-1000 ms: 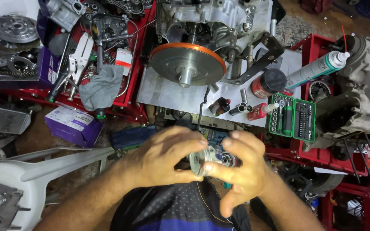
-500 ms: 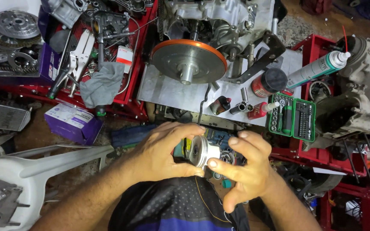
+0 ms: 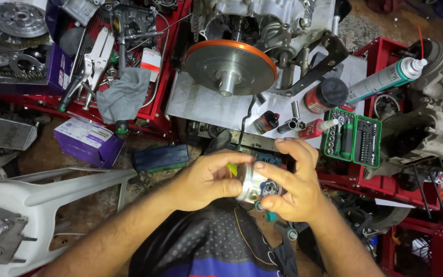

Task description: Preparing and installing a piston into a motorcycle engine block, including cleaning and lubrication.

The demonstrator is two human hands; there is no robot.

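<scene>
- Piston [image 3: 252,185] — small, silver, cylindrical — held low in the middle, above a dark patterned shirt [image 3: 206,246].
- Clamped between left hand [image 3: 206,179] and right hand [image 3: 290,184], fingers curled tight around its sides; dark pin hole facing the right palm.
- Green socket case [image 3: 354,138] lying open to the right, filled with rows of bits.
- Red tray [image 3: 155,110] up left, crowded with pliers and a grey rag [image 3: 124,95].
- Orange-rimmed metal disc [image 3: 230,65] above, well apart — cluttered on every side, little free room.
</scene>
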